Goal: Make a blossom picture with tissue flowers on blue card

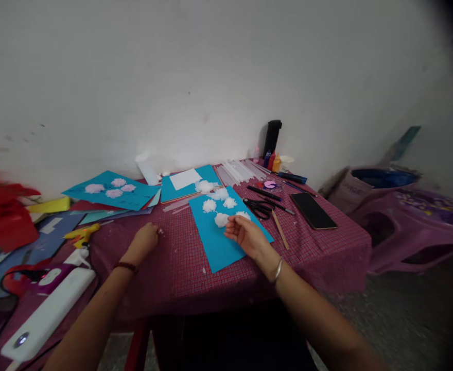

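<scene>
A bright blue sheet (pixel 226 252) lies on the table with several fluffy white paper puffs on it, one puff (pixel 221 220) right beside my right fingertips. My right hand (pixel 246 236) hovers over this sheet, palm turned inward, its fingers loosely curved and nothing visible in them. Whether a fingertip touches the puff, I cannot tell. Further left, my left hand (pixel 145 240) rests on the checked cloth with its fingers closed. Tiny white bits (pixel 160 232) show at its fingertips; what it grips, if anything, is hidden.
Right of the sheet are black scissors (pixel 259 207), a wooden stick (pixel 280 230), pens and a phone (pixel 313 210). Behind stand small paint bottles (pixel 276 163). At left are another blue sheet with pinkish puffs (pixel 114 193), a yellow glue gun (pixel 82 235) and a white power strip (pixel 49 314).
</scene>
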Motion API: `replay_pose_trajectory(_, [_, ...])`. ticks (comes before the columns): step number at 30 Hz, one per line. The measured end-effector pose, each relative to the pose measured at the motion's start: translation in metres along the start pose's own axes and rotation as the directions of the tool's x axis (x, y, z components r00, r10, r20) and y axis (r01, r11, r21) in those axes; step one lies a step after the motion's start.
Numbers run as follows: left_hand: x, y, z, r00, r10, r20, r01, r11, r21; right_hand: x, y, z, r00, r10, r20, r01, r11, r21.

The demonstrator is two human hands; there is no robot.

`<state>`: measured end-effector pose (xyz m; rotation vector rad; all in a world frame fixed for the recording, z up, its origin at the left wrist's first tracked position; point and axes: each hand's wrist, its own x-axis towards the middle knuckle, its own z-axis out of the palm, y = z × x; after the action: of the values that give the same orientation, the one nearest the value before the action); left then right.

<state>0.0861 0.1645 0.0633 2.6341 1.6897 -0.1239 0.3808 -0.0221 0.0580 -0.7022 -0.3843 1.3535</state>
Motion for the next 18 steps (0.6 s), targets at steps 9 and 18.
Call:
replay_pose_trajectory(9, [-0.007, 0.020, -0.004, 0.998, 0.002, -0.065, -0.001, 1.000, 0.018, -0.005, -0.009, -0.037, 0.975, -0.194, -0.108, 0.178, 0.974, -0.144])
replay_pose_trajectory(18, [-0.049, -0.013, -0.029, 0.974, -0.145, -0.171, 0.128, 0.986, -0.107, -0.006, -0.002, -0.039, 0.973, -0.222, -0.058, 0.198, 0.941, -0.273])
